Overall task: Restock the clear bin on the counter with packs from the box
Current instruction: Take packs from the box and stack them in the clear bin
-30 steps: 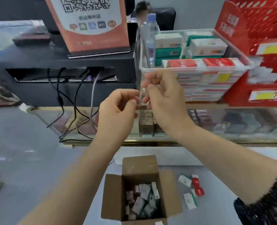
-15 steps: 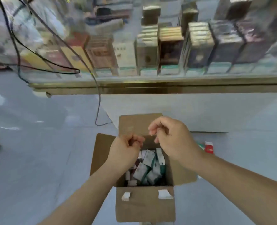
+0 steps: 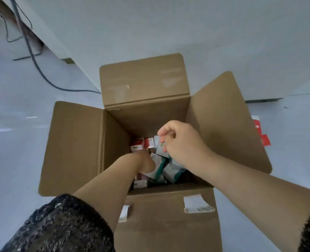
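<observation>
I look straight down into an open cardboard box point(image 3: 74, 146) on the floor. Several white, green and red packs point(image 3: 172, 171) lie jumbled at its bottom. My left hand point(image 3: 147, 162) reaches deep among the packs, and its fingers are hidden. My right hand point(image 3: 183, 142) hovers inside the box's opening with curled fingers, pinching the upper edge of a pale pack point(image 3: 158, 148). The clear bin is out of view.
The counter's white base point(image 3: 168, 33) rises just behind the box. A black cable point(image 3: 36, 64) trails over the pale floor at the left. Red packs point(image 3: 261, 131) lie on the floor to the right of the box, partly hidden by its flap.
My view dropped from the counter and the bin down to the box. Both hands came down into the box, the left among the packs and the right onto a pale pack.
</observation>
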